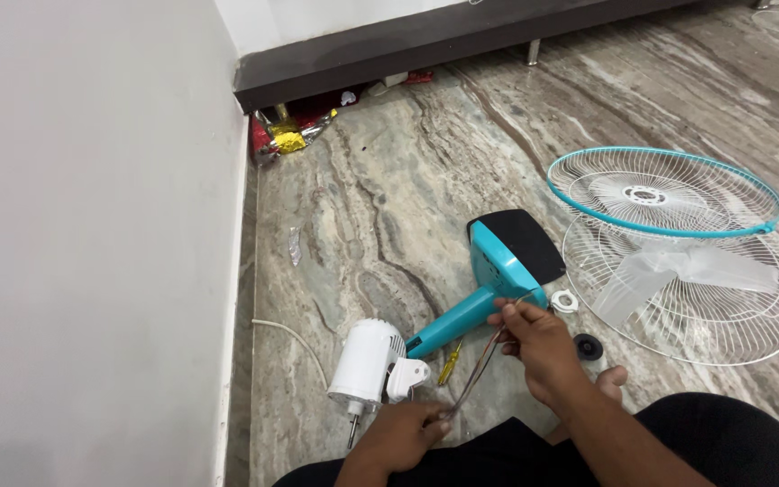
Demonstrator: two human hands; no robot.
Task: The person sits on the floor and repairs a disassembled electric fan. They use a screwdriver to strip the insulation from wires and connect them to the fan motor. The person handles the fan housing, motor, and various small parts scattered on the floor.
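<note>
Down at the bottom centre of the frame, the left hand [400,436] is pinched shut on the lower end of a thin bundle of wires [480,368], while the right hand [538,341], a little above and to the right, grips the same wires near their upper end between thumb and fingertips. The wires run taut between the two hands and curve on toward the teal fan stand [502,271], which lies on its side in the middle of the frame with its black base turned up. Just left of the hands sits the white fan motor [364,365], its shaft pointing toward the lower edge. A yellow screwdriver [449,363] lies between the motor and the wires, partly crossed by them. To the right of the right hand rest a small white ring [564,301] and a black knob [588,346]. Farther right, two wire fan guards [669,194] overlap, with the clear fan blade [678,271] lying on the lower one. A white cord [295,338] trails along the marble floor [380,180] at left. In the upper left, crumpled foil wrappers [286,131] lie under a dark bed frame [389,50].
</note>
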